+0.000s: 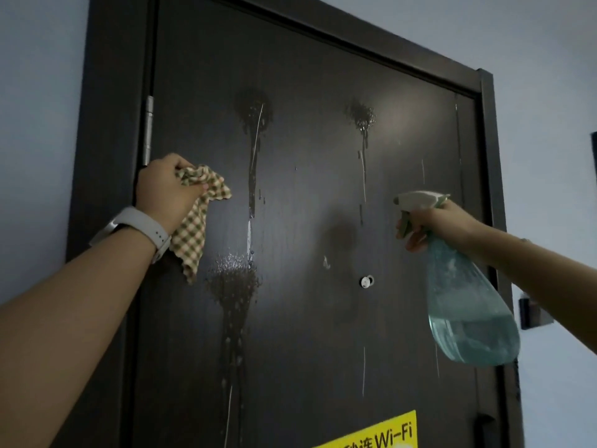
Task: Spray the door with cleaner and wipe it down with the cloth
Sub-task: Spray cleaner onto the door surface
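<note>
I am holding the translucent teal plastic spray bottle (465, 305) in my right hand (433, 224), fingers curling round its trigger, nozzle aiming left at the dark, cleaner-streaked door (307, 195); my left hand (164, 189) is bunching the checked cloth (197, 218) near the hinge side, ready for wiping.

yellow Wi-Fi sticker (371, 431), white wristwatch (135, 231), grey wall (549, 76)

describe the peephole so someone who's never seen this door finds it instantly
Start at the dark door filling the view, then drop to the space left of the teal spray bottle in the right hand. The peephole is a small round silvery fitting there, the only solid disc among wet spray patches and drip streaks.
</note>
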